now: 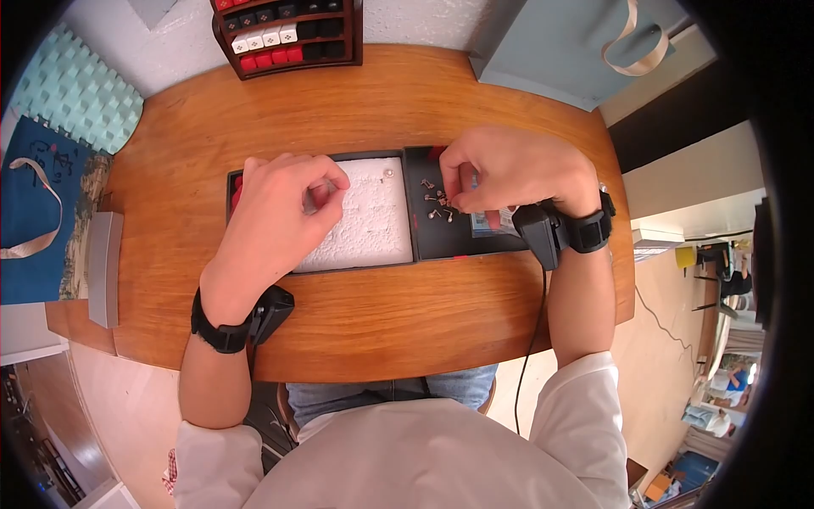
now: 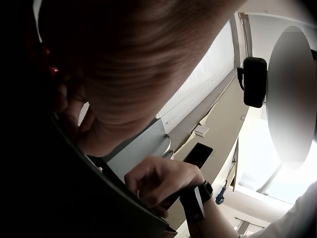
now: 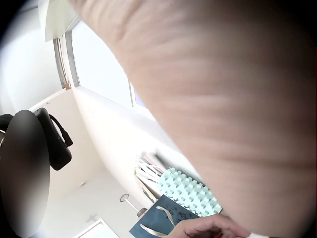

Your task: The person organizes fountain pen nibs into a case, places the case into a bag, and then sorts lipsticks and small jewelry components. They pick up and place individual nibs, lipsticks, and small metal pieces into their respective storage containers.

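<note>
In the head view my left hand point(image 1: 284, 204) hovers over white foam point(image 1: 373, 216) in a dark box. Its thumb and index fingertips come close together above the foam. A small stud with a round pale head point(image 1: 389, 174) is at the foam's far right corner. My right hand point(image 1: 517, 170) bends down over a black tray point(image 1: 432, 242) on the right, fingertips right at several small metal studs point(image 1: 439, 199). A bluish-white packet point(image 1: 482, 225) is partly hidden beneath this hand. I cannot tell whether either hand pinches a stud.
A dark wooden rack point(image 1: 288, 38) with red, white and black cubes stands at the back. Behind on the right is a grey-blue bag point(image 1: 551, 51). To the left are a dark blue bag point(image 1: 42, 212), a mint bumpy roller point(image 1: 80, 89) and a grey box point(image 1: 105, 267).
</note>
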Tool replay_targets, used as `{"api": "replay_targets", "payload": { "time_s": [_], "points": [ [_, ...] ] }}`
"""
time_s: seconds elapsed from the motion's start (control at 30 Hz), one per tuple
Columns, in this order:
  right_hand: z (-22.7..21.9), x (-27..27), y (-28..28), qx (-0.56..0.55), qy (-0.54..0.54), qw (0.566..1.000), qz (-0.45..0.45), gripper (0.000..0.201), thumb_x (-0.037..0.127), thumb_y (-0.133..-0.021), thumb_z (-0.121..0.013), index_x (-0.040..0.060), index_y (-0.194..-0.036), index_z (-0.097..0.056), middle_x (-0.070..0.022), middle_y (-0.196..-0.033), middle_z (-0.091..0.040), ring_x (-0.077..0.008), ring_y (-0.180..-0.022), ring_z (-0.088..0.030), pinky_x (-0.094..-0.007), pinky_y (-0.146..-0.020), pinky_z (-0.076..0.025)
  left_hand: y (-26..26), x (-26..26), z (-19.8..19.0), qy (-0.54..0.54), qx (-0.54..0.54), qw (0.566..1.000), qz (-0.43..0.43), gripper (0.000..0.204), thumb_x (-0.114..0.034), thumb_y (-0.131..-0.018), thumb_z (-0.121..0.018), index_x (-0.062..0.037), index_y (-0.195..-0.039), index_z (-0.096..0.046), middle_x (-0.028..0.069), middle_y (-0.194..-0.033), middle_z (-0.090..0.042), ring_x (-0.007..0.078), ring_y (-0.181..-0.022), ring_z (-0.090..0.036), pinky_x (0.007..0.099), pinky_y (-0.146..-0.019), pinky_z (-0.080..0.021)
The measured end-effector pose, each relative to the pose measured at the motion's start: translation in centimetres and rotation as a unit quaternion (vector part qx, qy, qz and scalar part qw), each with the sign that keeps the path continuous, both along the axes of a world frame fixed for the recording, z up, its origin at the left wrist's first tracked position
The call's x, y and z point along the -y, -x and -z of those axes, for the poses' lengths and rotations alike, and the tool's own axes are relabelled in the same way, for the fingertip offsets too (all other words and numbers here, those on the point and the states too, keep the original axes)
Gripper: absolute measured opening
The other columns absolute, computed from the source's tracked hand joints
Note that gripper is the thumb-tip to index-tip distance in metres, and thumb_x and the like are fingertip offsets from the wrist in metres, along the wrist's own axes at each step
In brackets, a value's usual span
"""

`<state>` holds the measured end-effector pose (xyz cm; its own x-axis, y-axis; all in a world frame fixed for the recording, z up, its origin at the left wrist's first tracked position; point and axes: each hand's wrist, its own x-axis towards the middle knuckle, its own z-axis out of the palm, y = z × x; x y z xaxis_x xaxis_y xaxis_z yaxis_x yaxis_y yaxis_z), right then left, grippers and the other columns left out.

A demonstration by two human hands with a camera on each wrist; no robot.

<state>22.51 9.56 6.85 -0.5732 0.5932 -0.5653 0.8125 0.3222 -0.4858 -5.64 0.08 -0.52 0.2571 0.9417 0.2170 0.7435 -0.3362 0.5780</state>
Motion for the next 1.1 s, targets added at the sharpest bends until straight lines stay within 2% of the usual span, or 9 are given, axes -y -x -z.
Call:
{"api": "replay_targets", "payload": {
  "time_s": [0.3,0.5,0.63,0.7,0.73,0.9,0.97,1.03,1.1],
  "points": [
    [0.4,-0.5,-0.1,-0.026,-0.022,0.998,-0.053,0.019,0.009,-0.086,-0.077,-0.0014,-0.103,-0.079,-0.0097,-0.084,-0.079,-0.016,-0.064,-0.074,-0.0305,-0.06,-0.055,0.0,0.0,-0.1,-0.005,0.002,1.0,0.001,0.008,-0.01,-0.094,-0.082,-0.0098,-0.101,-0.078,0.0015,-0.08,-0.066,0.0177,-0.077,-0.056,0.0348,-0.088,-0.043],
    [-1.4,0.7,0.1,-0.176,0.03,0.984,-0.003,0.016,0.001,-0.089,-0.082,-0.0003,-0.104,-0.078,-0.0069,-0.091,-0.08,-0.0115,-0.065,-0.073,-0.0277,-0.059,-0.054,0.3,-0.4,0.5,0.008,0.04,0.999,0.009,0.012,-0.009,-0.091,-0.084,-0.01,-0.101,-0.078,0.0034,-0.084,-0.07,0.018,-0.078,-0.061,0.0342,-0.092,-0.043],
    [-1.3,2.2,1.9,-0.242,-0.082,0.965,-0.055,0.022,0.001,-0.085,-0.081,0.0024,-0.106,-0.076,-0.0098,-0.084,-0.078,-0.0206,-0.066,-0.074,-0.0334,-0.062,-0.056,-0.7,0.3,-0.4,-0.05,0.011,0.999,0.01,0.016,-0.011,-0.09,-0.088,-0.0111,-0.101,-0.078,0.0023,-0.087,-0.071,0.0183,-0.081,-0.063,0.0341,-0.095,-0.043],
    [-0.6,2.6,2.7,-0.302,-0.187,0.93,-0.096,0.021,-0.001,-0.084,-0.081,0.0042,-0.104,-0.075,-0.0111,-0.084,-0.077,-0.0249,-0.067,-0.074,-0.0357,-0.063,-0.057,-1.9,0.5,-1.3,-0.066,0.142,0.986,0.05,0.02,-0.015,-0.088,-0.092,-0.0126,-0.103,-0.077,0.0005,-0.089,-0.072,0.0185,-0.083,-0.064,0.0344,-0.096,-0.042],
    [-0.8,3.0,3.2,-0.316,-0.187,0.926,-0.084,0.02,-0.002,-0.085,-0.082,0.0051,-0.101,-0.074,-0.0112,-0.085,-0.077,-0.0276,-0.068,-0.073,-0.0369,-0.063,-0.058,-2.0,0.5,-1.4,-0.082,0.144,0.985,0.054,0.024,-0.016,-0.087,-0.094,-0.0127,-0.103,-0.077,-0.0002,-0.091,-0.074,0.019,-0.085,-0.064,0.0337,-0.094,-0.042],
    [-0.9,2.9,3.2,-0.338,-0.234,0.906,-0.098,0.019,-0.001,-0.086,-0.083,0.005,-0.103,-0.076,-0.01,-0.086,-0.077,-0.0266,-0.068,-0.073,-0.0359,-0.062,-0.057,-1.6,0.4,-1.4,-0.133,0.145,0.98,0.033,0.023,-0.011,-0.086,-0.094,-0.0124,-0.103,-0.078,0.001,-0.092,-0.076,0.0208,-0.085,-0.063,0.0339,-0.09,-0.044],
    [-0.7,2.8,3.2,-0.347,-0.236,0.903,-0.094,0.019,0.0,-0.086,-0.083,0.0051,-0.103,-0.077,-0.0098,-0.086,-0.077,-0.0264,-0.068,-0.073,-0.0358,-0.062,-0.057,-1.4,0.3,-1.5,-0.14,0.142,0.98,0.027,0.022,-0.009,-0.086,-0.093,-0.012,-0.102,-0.079,0.0016,-0.092,-0.077,0.0216,-0.084,-0.062,0.0341,-0.088,-0.044],
    [-0.4,2.8,3.2,-0.356,-0.178,0.916,-0.056,0.018,-0.002,-0.087,-0.082,0.0038,-0.104,-0.08,-0.0112,-0.088,-0.078,-0.028,-0.068,-0.072,-0.0359,-0.062,-0.057,-1.3,0.1,-1.1,-0.163,0.12,0.979,0.025,0.018,-0.007,-0.086,-0.092,-0.0118,-0.099,-0.082,0.0021,-0.09,-0.08,0.0222,-0.081,-0.058,0.035,-0.085,-0.045],
    [0.2,2.5,3.2,-0.36,-0.198,0.909,-0.066,0.018,-0.002,-0.087,-0.081,0.0028,-0.104,-0.081,-0.0124,-0.089,-0.079,-0.0294,-0.069,-0.072,-0.0361,-0.063,-0.057,-1.2,0.0,-0.6,-0.169,0.113,0.979,0.016,0.016,-0.007,-0.086,-0.092,-0.0112,-0.098,-0.082,0.0025,-0.089,-0.08,0.022,-0.08,-0.058,0.0348,-0.084,-0.044]
  ]
}}
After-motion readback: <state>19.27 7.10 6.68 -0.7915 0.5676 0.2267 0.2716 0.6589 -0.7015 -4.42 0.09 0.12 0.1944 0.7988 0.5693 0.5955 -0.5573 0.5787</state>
